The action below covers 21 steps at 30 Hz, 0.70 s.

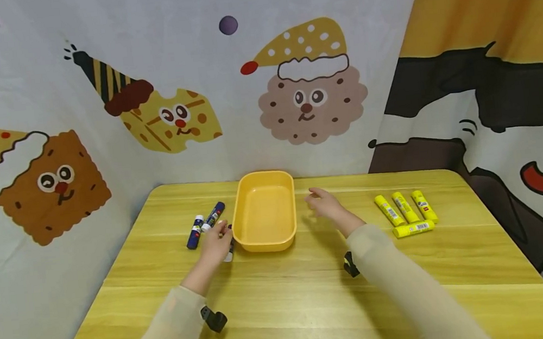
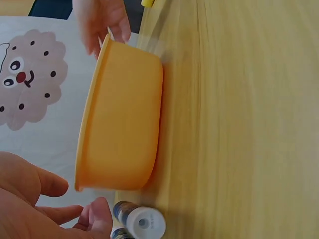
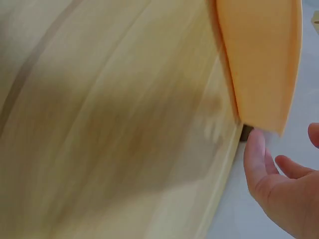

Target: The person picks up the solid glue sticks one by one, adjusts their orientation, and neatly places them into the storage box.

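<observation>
An orange-yellow plastic basin [image 1: 267,246] stands on the table, its inside bare. My left hand [image 1: 216,244] hovers at its left side, fingers loosely bent with nothing between them. Under that hand lies a dark blue glue stick with a white end [image 1: 228,257], partly hidden by the fingers. Two more dark blue glue sticks, one nearer [image 1: 195,232] and one farther [image 1: 213,216], lie just left of the hand. My right hand [image 1: 325,203] is held in the air off the basin's right side, fingers spread and holding nothing; the right wrist view shows its fingertips [image 3: 256,144] near the basin's end.
Several yellow glue sticks [image 1: 405,208] lie grouped at the right of the wooden table [image 1: 285,310]. A curtain printed with cartoon cookies [image 1: 313,105] hangs right behind the table's back edge. Each sleeve has a small black camera [image 1: 214,319] at the wrist.
</observation>
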Each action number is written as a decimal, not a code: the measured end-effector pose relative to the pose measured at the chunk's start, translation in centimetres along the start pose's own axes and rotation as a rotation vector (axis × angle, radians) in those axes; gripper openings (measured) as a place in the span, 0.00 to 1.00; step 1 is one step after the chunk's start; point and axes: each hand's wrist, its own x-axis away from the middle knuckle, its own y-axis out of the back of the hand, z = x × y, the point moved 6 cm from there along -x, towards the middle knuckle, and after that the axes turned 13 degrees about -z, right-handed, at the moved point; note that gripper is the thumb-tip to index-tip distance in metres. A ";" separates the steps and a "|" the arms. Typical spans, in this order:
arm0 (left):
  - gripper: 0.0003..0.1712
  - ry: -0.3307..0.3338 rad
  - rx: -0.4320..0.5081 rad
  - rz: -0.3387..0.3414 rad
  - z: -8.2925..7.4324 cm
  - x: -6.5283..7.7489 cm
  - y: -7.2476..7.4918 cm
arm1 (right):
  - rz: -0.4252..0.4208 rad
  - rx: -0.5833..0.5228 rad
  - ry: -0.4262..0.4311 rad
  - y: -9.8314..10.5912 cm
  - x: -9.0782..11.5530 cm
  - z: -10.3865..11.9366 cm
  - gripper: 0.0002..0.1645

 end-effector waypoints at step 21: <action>0.23 0.090 0.145 -0.047 -0.5 0.5 -1.1 | -0.089 -0.194 -0.114 -3.2 -0.3 0.9 0.31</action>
